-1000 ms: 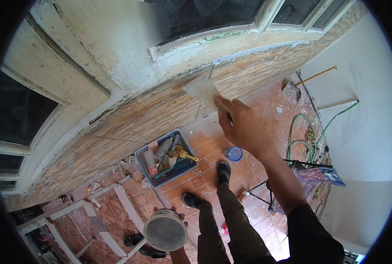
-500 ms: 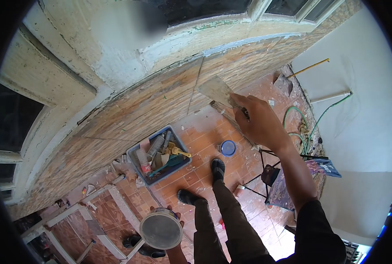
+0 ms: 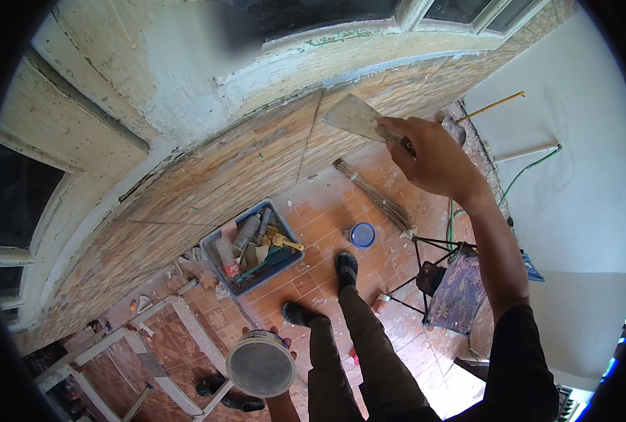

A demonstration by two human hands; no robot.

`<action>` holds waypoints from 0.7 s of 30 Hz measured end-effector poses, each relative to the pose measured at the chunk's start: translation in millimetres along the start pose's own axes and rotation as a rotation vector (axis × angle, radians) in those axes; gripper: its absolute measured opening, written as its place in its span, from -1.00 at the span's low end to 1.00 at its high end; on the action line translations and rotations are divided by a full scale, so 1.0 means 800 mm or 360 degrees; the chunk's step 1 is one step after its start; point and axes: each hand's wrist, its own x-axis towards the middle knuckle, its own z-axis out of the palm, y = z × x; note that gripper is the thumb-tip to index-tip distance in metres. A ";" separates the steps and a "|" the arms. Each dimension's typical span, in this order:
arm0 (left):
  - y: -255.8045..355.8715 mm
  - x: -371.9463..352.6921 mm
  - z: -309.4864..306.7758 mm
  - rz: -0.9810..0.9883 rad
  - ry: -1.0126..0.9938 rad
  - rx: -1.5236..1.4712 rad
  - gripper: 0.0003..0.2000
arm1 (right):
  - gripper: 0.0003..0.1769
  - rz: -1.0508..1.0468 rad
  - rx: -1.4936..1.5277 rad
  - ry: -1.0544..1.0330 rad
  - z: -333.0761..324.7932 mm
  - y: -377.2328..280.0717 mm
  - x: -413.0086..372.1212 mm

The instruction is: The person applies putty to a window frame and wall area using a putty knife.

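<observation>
My right hand (image 3: 436, 160) is closed around the handle of a putty knife (image 3: 352, 116). Its broad, smeared blade points left, overlapping the stone-tiled wall in this view. Low in the view, my left hand (image 3: 285, 342) grips a round plastic tub (image 3: 261, 363) from beneath and the side, with fingertips showing around its edge. A greyish-white round face of the tub is turned up toward me. Above the wall tiles runs the pale window frame (image 3: 186, 105), with whitish patches and peeling paint.
A grey-blue bin (image 3: 255, 281) of tools and bottles stands on the tiled floor near a blue-lidded can (image 3: 362, 235). A stick broom (image 3: 376, 197) lies by the wall. At right is a folding chair (image 3: 457, 295); lower left, a wooden ladder (image 3: 200, 334).
My right hand has moved up and to the right with the putty knife, uncovering more of the broom. The tub in my left hand has shifted slightly right.
</observation>
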 end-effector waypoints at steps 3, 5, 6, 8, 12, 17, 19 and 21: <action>0.002 -0.006 -0.001 0.0093 0.0105 0.0258 -0.36 | -0.59 -0.0151 0.0068 0.0168 0.007 0.007 0.018; 0.004 -0.007 0.000 0.0096 0.0097 0.0306 -0.36 | -0.58 -0.0126 0.0038 0.0182 0.016 0.023 0.022; 0.005 -0.006 0.001 0.0085 0.0063 0.0308 -0.36 | -0.57 -0.0121 0.0024 0.0195 0.018 0.026 0.023; 0.008 0.002 0.002 0.0082 0.0000 0.0316 -0.36 | -0.55 0.0042 -0.0266 -0.0063 0.002 0.020 0.001; 0.022 0.027 -0.045 0.0239 0.0074 0.0763 -0.38 | -0.47 -0.0031 0.0089 -0.0316 -0.017 -0.007 -0.055; 0.017 0.093 -0.005 0.0195 -0.0200 0.0933 -0.33 | -0.48 -0.0236 0.0214 -0.0324 -0.017 -0.043 -0.069; 0.020 0.111 -0.034 0.0271 -0.0006 0.0646 -0.33 | -0.48 -0.0335 0.0453 -0.0563 -0.012 -0.069 -0.081; 0.017 0.138 -0.028 0.0477 0.0239 0.0988 -0.32 | -0.47 -0.0427 0.0794 -0.0831 0.002 -0.093 -0.101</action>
